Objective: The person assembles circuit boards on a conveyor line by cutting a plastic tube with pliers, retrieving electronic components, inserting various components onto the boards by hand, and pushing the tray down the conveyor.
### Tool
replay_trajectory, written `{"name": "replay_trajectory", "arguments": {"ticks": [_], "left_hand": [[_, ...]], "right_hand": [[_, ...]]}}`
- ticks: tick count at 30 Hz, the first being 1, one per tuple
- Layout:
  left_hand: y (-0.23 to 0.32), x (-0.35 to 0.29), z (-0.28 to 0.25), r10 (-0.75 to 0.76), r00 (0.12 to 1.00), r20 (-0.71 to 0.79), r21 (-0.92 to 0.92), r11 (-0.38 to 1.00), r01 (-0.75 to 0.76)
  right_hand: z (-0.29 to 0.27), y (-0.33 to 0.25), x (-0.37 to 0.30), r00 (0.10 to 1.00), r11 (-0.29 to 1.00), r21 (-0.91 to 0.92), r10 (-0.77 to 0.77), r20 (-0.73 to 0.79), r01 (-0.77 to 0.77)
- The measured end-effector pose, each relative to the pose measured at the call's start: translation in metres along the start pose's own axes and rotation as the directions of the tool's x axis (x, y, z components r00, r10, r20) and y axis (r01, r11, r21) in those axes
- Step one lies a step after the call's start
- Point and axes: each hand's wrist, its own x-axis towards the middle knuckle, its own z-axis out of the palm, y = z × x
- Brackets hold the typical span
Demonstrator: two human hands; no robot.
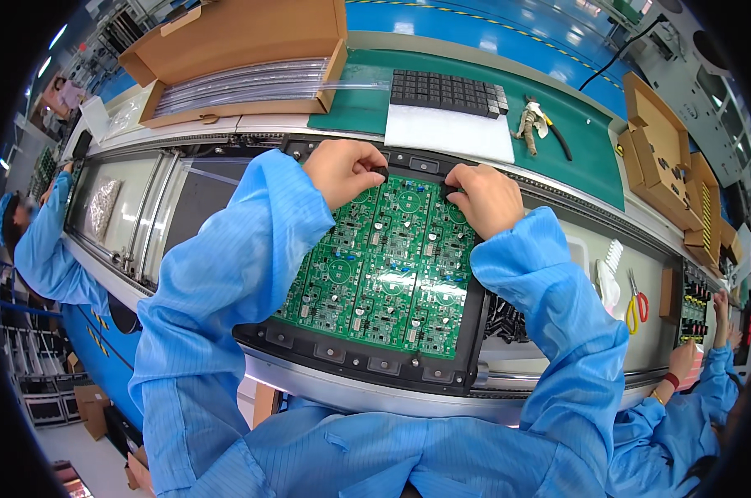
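A green circuit board panel (381, 286), made of several repeated sections, lies in a black carrier frame (355, 358) in front of me. At its far edge my left hand (342, 173) pinches a small black block-like part (381, 173) between thumb and fingers. My right hand (489, 197) is closed on a similar small black part (449, 190) near the board's far right corner. Both parts are mostly covered by fingers, so I cannot tell whether they touch the board. Beyond the hands, rows of black blocks (443, 93) stand on a white foam sheet (442, 135).
An open cardboard box (321, 104) of clear tubes stands far left. Pliers (558, 137) lie on the green mat (595, 158). Scissors (637, 303) and black parts (506, 320) are to the right. Co-workers' hands (682, 361) show at right; another person sits left.
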Motion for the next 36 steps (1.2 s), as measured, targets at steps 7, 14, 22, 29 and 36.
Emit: {"name": "replay_trajectory", "arguments": {"ticks": [7, 14, 22, 29, 36], "left_hand": [[-0.013, -0.003, 0.005, 0.135, 0.991, -0.012, 0.198, 0.972, -0.13], [-0.021, 0.0, 0.017, 0.232, 0.972, -0.023, 0.249, 0.943, -0.22], [-0.024, 0.012, 0.031, 0.204, 0.979, -0.021, 0.347, 0.92, -0.184], [-0.027, 0.023, 0.038, 0.19, 0.981, 0.023, 0.355, 0.916, -0.186], [-0.025, 0.028, 0.043, 0.184, 0.982, 0.035, 0.364, 0.913, -0.184]], "right_hand": [[0.018, 0.0, 0.003, 0.994, 0.969, -0.226, -0.106, -0.018, 0.099], [0.023, 0.008, -0.003, 0.969, 0.942, -0.249, -0.245, -0.045, 0.226], [-0.002, -0.01, -0.019, 0.942, 0.963, -0.004, -0.266, -0.203, 0.271], [-0.016, -0.001, -0.06, 0.959, 0.963, 0.121, -0.217, -0.181, 0.241], [-0.023, 0.003, -0.088, 0.971, 0.967, 0.161, -0.171, -0.164, 0.198]]}}
